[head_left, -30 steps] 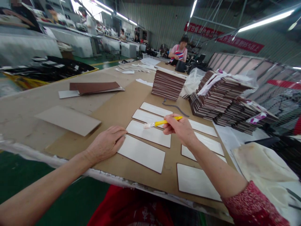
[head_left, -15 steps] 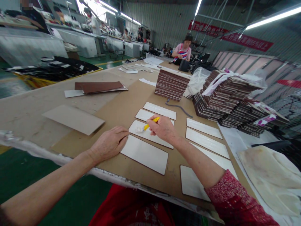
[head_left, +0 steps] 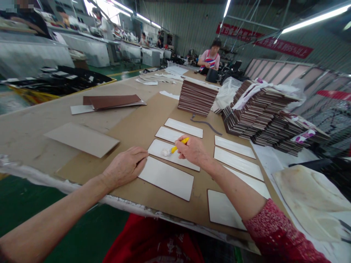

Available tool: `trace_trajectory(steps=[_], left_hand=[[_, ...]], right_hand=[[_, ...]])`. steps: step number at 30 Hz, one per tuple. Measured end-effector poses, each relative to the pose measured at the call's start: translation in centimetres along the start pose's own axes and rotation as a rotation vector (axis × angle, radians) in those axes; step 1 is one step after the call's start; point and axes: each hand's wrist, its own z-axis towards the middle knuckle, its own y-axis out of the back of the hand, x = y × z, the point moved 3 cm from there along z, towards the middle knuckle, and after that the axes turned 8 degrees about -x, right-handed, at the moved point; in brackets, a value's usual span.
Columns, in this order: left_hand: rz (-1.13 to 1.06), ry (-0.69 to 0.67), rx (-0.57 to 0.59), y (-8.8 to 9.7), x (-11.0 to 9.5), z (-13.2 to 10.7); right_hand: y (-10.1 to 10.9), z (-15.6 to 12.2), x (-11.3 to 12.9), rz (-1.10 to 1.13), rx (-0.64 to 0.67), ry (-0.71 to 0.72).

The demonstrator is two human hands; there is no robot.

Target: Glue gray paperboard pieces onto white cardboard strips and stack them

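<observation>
My right hand (head_left: 192, 149) is closed around the yellow handle of a brush (head_left: 179, 145). Its whitish bristles touch a white rectangular panel (head_left: 175, 159), the third from the back in its row. The fingers of my left hand (head_left: 127, 164) are stretched out on the table, their tips at the left corner of that panel. Nearer my body lies another white panel (head_left: 167, 178) with a dark edge. Two more panels lie behind, one a white panel (head_left: 183, 128) at the row's far end, the other partly covered by my right hand.
Right of my forearm runs a second row of white panels (head_left: 238, 162). Brown board stacks (head_left: 197, 96) stand behind, with taller stacks (head_left: 257, 109) at right. Left are a loose grey board (head_left: 82, 138) and brown sheets (head_left: 116, 101). A pale cloth (head_left: 307, 197) lies right; a person (head_left: 210, 58) works beyond.
My right hand has moved the brush a little to the right along the panel. My left hand stays by the panel's corner. The whole view has shifted slightly.
</observation>
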Motion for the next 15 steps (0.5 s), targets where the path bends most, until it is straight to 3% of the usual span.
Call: trace_trajectory(steps=[8,15], left_hand=[[0.006,-0.003,-0.006,0.0,0.1,0.1],[0.026,-0.008,0.001,0.0,0.1,0.0]], right_hand=[[3.9,-2.9,-2.1,0.006,-0.046,-0.188],[6.7,-5.2,-3.8,-0.114,-0.093,-0.177]])
